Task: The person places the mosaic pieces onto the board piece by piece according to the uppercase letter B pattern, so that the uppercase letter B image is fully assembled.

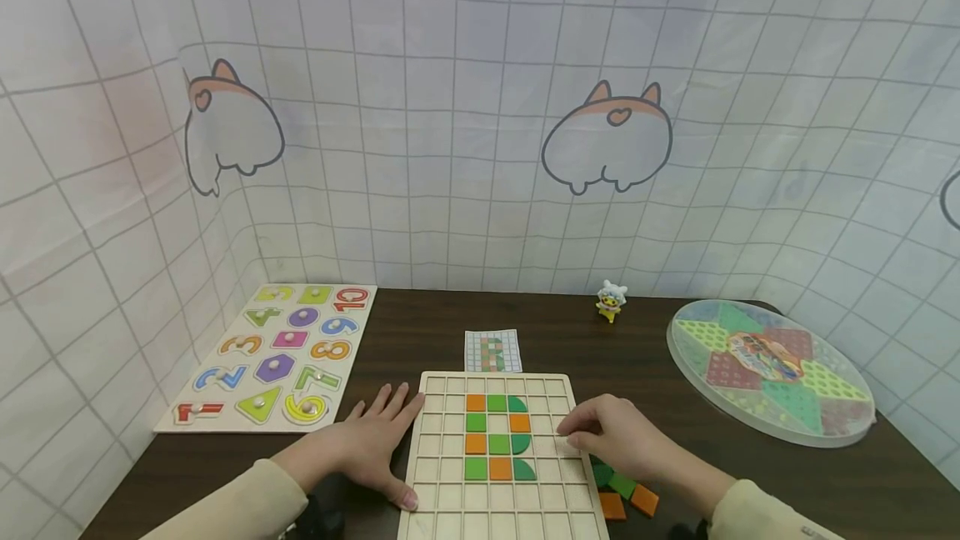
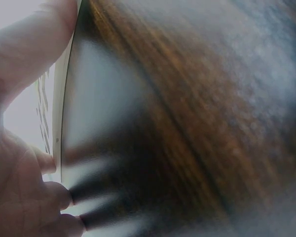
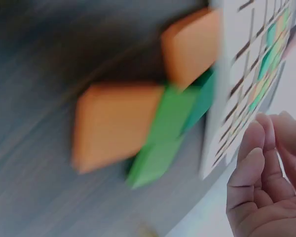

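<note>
A pale wooden grid board (image 1: 450,500) lies at the bottom centre of the frame, squarely before the person. Orange, green and rounded dark-green tiles (image 1: 498,444) sit in its middle squares, with one gap in their second row. A small printed card (image 1: 492,342) lies just past the board's top edge, probably there to be glanced at, since its coloured pattern resembles the tiles. The left hand (image 1: 367,444), fingers spread and gripping nothing, rests along the board's left edge, seemingly steadying it. The right hand (image 1: 618,437) is over the board's right edge, thumb and fingertips drawn together; whether a tile is pinched there cannot be told. Loose tiles (image 1: 622,486) lie below it, at lower right, presumably for easy reach. Farther out on the dark table (image 1: 420,323) are a number puzzle (image 1: 232,426) at left, a toy figure (image 1: 611,302) right of centre and a round game box (image 1: 768,369) at right, apparently set aside.
</note>
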Action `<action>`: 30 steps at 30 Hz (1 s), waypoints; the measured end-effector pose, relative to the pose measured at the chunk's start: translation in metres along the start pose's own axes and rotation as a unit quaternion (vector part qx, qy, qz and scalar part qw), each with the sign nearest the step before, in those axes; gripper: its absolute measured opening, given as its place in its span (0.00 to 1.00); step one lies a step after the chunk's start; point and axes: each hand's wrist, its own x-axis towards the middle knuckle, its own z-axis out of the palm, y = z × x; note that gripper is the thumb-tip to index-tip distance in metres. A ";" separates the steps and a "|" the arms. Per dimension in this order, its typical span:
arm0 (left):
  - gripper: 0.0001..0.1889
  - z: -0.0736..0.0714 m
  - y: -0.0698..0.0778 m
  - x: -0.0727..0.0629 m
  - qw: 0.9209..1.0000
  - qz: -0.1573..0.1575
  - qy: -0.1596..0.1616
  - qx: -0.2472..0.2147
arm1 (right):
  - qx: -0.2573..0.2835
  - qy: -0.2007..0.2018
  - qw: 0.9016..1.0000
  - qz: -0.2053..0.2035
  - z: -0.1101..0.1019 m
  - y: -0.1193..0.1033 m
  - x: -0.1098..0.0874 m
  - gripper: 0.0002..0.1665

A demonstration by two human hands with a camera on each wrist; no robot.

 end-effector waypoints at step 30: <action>0.77 0.000 0.000 0.002 1.000 -0.008 -0.007 0.000 | -0.022 -0.081 0.996 0.000 -0.011 0.186 -0.035 0.16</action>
